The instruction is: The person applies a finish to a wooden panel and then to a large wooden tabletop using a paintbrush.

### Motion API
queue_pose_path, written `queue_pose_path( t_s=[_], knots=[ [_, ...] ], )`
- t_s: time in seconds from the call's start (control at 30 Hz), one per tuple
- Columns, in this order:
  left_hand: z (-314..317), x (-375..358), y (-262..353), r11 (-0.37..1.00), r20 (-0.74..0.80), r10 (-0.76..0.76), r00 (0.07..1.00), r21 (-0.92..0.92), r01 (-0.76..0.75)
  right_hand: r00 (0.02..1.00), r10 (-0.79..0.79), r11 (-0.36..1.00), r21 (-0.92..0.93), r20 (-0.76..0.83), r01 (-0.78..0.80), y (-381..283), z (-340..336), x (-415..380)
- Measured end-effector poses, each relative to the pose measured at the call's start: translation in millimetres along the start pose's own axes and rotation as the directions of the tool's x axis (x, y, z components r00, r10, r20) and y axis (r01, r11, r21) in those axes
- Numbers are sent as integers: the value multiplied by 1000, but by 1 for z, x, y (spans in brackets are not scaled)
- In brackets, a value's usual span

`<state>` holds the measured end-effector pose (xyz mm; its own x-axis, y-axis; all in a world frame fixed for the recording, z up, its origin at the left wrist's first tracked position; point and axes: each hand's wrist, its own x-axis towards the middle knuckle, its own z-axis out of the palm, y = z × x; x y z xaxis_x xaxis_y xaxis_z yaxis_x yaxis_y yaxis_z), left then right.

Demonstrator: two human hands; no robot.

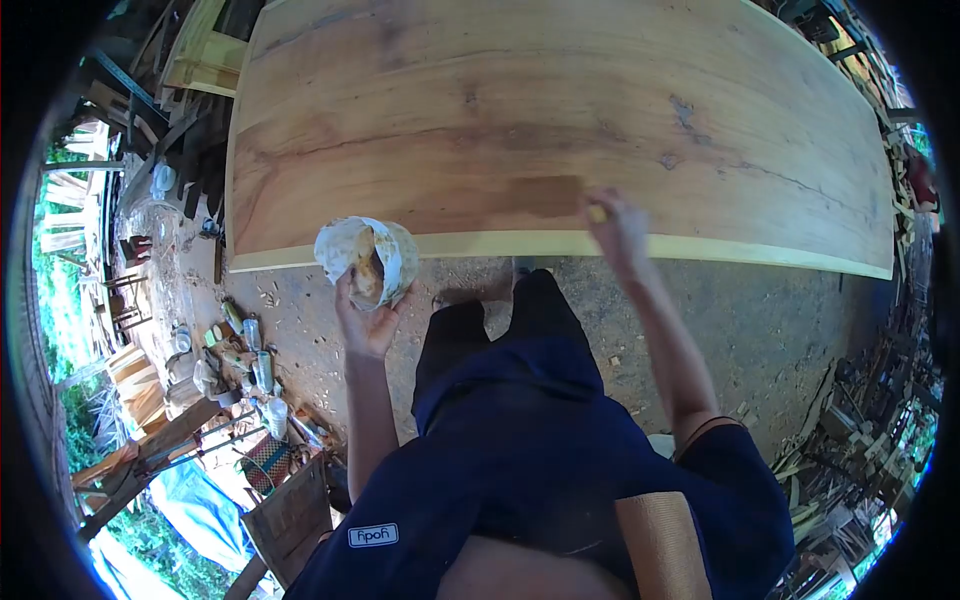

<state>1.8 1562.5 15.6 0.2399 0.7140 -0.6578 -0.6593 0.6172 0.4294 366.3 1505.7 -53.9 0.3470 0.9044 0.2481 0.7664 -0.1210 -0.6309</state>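
A large wooden slab with a pale front edge lies across the upper part of the view. My left hand holds a whitish, stained container from below, near the slab's front left edge; brown material shows inside it. Over the slab's front part, my right hand is closed around a small yellowish thing, blurred by motion, which I cannot make out. Just left of that hand, a darker brown rectangular patch shows on the wood.
Bottles and cans stand on the floor at the left. A wooden board is at the lower left, and wood scraps are piled at the lower right. Small chips lie on the ground below the slab.
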Motion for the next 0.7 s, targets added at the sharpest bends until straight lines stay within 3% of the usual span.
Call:
queue_pose_path(
  t_s=[0.03, 0.1, 0.23, 0.3, 0.37, 0.47, 0.57, 0.6, 0.63, 0.67, 0.7],
  knots=[
    [4, 1, -3, 1000, 1, 7, 1000, -1, -7, 990, -103, 978, 170, -93, 118, -23, 20, 5],
    [11, -1, -12, 1000, -19, 19, 1000, 5, -19, 998, -53, 972, 231, 47, 41, -60, 43, 20],
    [21, 0, -17, 1000, -27, 25, 999, 10, -25, 991, -94, 908, 416, 92, 48, -52, 76, 36],
    [21, 6, -19, 1000, 22, 19, 1000, 10, -20, 905, 250, 691, 591, 343, -415, -10, 70, 44],
    [17, 14, -19, 1000, 41, 4, 999, -7, -4, 919, 298, 666, 633, 259, -395, 45, 36, 50],
    [20, 21, -16, 999, 43, -8, 999, -43, 10, 896, 426, 720, 554, 123, -418, 156, -20, 53],
    [14, 26, -13, 998, 27, 9, 1000, -59, -8, 935, 354, 926, 144, -6, -349, 200, -92, 68],
    [12, 31, -11, 998, 37, 28, 999, -49, -26, 939, 344, 929, 144, -4, -340, 189, -99, 74],
    [10, 34, -10, 998, 34, 36, 999, -57, -34, 962, 245, 948, -175, -122, -264, 176, -107, 80],
    [8, 36, -8, 998, -19, 48, 999, -26, -49, 974, 112, 854, -481, -199, -197, 164, -107, 85],
    [6, 38, -6, 998, -73, 60, 995, 6, -60, 988, -20, 889, -455, -151, -51, 160, -99, 90]
  ],
)
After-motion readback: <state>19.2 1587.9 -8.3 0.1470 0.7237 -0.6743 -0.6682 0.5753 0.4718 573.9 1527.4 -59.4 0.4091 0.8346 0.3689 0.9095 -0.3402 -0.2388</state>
